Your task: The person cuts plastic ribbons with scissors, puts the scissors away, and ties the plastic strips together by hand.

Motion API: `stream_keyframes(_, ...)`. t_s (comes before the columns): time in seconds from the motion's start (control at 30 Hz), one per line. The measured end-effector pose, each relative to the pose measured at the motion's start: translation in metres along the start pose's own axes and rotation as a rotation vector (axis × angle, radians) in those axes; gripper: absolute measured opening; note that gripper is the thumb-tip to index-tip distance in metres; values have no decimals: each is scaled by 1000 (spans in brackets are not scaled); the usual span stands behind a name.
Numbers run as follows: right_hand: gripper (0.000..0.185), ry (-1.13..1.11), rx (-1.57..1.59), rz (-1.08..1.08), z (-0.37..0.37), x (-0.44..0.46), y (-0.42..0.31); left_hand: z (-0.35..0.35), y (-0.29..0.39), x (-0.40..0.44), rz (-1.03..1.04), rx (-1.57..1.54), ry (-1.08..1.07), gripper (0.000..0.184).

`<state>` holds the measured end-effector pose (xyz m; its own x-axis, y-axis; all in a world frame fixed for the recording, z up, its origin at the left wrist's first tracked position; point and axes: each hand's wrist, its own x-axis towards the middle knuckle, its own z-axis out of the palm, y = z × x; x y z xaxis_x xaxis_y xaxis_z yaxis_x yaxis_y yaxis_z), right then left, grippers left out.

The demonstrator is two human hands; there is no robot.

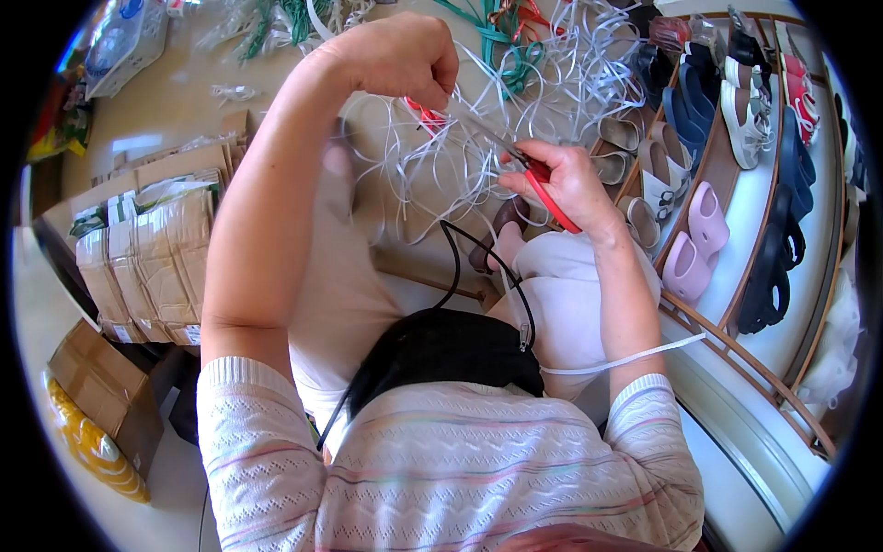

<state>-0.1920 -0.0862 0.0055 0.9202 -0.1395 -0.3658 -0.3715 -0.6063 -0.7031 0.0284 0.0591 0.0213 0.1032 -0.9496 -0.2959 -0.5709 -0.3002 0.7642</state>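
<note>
My right hand [572, 184] is wrapped round the red handles of a pair of scissors [532, 166]. Its blades point up and left, tips close below my left hand [400, 60]. That left hand is closed, bent at the wrist, with its fingertips turned down; what is between them is hidden from me. A white flat strip [317, 20] passes behind its wrist. Under both hands, a loose tangle of white plastic strips [561, 83] covers the floor, and a red piece [425, 116] lies below the left fist.
Green strips [497, 41] lie at the top. On the right, a rack [713, 198] holds rows of shoes, including pink clogs [685, 267]. Stacked cardboard [152, 262] stands at left, near a yellow bag [92, 437]. A black waist bag [441, 359] rests on my lap, its strap looping forward.
</note>
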Motion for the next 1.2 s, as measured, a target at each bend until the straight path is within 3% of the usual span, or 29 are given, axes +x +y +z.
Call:
stream_keyframes(0.2, 31, 111, 53, -107, 8, 4, 2, 6, 1, 0, 23, -18, 32, 17)
stream_keyframes(0.3, 32, 63, 29, -7, 4, 1, 3, -8, -3, -6, -138, 28, -37, 16)
stream_keyframes(0.4, 32, 48, 91, 2, 6, 1, 7, -9, -6, -9, -148, -45, -16, 16)
stream_keyframes(0.53, 32, 10, 24, 1, 3, 3, -10, 0, -4, -4, -20, 19, -27, 16)
stream_keyframes(0.73, 31, 59, 90, -42, 8, 2, 6, -4, 8, -6, -105, -80, -68, 15)
stream_keyframes(1.03, 30, 37, 17, -20, 4, 2, -6, 6, 3, 2, 5, -19, -61, 16)
stream_keyframes(1.2, 28, 33, 98, -25, 4, 0, 2, -7, 6, -6, -114, -49, -33, 16)
